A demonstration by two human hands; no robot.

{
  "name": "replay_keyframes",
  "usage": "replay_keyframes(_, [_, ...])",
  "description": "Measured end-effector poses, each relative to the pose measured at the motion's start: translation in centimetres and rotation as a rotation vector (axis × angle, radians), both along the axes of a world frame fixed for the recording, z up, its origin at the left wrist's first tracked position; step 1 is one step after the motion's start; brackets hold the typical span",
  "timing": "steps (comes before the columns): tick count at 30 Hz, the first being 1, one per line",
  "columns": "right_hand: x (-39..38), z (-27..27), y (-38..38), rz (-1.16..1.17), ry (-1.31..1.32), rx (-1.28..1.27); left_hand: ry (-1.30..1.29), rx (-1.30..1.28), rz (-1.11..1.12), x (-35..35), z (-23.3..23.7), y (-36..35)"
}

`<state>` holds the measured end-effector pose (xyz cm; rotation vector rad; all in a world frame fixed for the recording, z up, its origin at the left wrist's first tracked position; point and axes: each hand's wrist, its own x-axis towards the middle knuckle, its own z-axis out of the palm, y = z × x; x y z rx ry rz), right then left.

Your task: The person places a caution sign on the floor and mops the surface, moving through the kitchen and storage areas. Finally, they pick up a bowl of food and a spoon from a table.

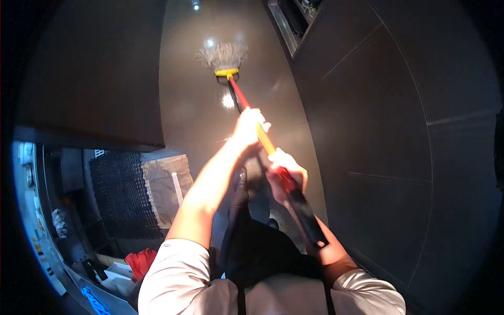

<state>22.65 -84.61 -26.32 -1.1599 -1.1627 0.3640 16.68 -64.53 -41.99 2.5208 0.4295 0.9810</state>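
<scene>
A string mop (227, 56) with grey strands and a yellow clamp lies spread on the shiny floor ahead of me. Its red handle slants back toward my body and ends in a black grip on my right side. My left hand (251, 126) is closed around the handle further up, nearer the mop head. Lower down, my right hand (289, 173) grips the handle just above the black end. Both hands look washed out by bright light, so the finger details are partly lost.
Dark walls or panels (367, 115) run along both sides of the narrow floor (268, 100). At the left are a black perforated mat (121, 189), a brown flattened sheet (165, 189), a red cloth (140, 263) and a white box (119, 274). A metal-framed opening (291, 26) sits at upper right.
</scene>
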Motion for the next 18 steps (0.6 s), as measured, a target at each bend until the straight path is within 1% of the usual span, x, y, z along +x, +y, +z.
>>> replay_keyframes(1, [0.3,1.9,-3.5,-0.005,-0.039,0.024,-0.165,-0.603,0.022,0.6,0.6,-5.2])
replay_keyframes(2, [0.6,4.2,-6.6,-0.010,-0.078,0.047,-0.606,-1.280,0.014,1.3,1.9,-10.2])
replay_keyframes(3, [1.0,6.3,-9.8,0.021,-0.075,0.039,-0.793,-1.458,0.128,2.0,3.7,-14.8])
replay_keyframes(4, [1.1,8.5,-13.1,0.049,-0.069,0.027,-0.607,-1.037,0.200,1.3,6.1,-19.0])
replay_keyframes(6, [1.0,13.2,-18.9,0.119,0.062,0.063,-0.227,-0.193,0.302,0.1,10.9,-26.4])
replay_keyframes(7, [1.2,15.7,-21.4,0.155,0.102,0.091,-0.244,-0.226,0.273,-0.4,12.2,-29.6])
replay_keyframes(8, [1.3,18.0,-23.8,0.189,0.143,0.118,-0.268,-0.281,0.197,-0.9,14.3,-32.6])
replay_keyframes(10, [1.5,21.2,-28.1,0.218,0.212,0.168,-0.201,-0.543,0.048,-2.1,16.0,-37.4])
replay_keyframes(11, [1.0,22.6,-30.2,0.216,0.343,0.154,-0.140,-0.554,-0.040,-2.8,16.1,-39.2])
replay_keyframes(12, [0.5,23.1,-31.8,0.231,0.358,0.177,-0.078,-0.563,-0.123,-3.3,15.8,-40.8])
replay_keyframes(13, [-0.2,23.5,-33.2,0.245,0.371,0.200,-0.062,-0.497,-0.145,-3.9,15.5,-42.5])
replay_keyframes(14, [-0.8,23.9,-34.4,0.258,0.385,0.222,-0.086,-0.536,-0.140,-4.4,16.0,-44.3])
replay_keyframes(15, [-1.3,23.6,-35.5,0.288,0.368,0.249,-0.115,-0.507,-0.128,-5.0,16.0,-45.4])
replay_keyframes(18, [-3.9,22.4,-38.2,0.195,0.267,0.243,-0.159,-0.409,-0.122,-6.6,14.6,-47.5])
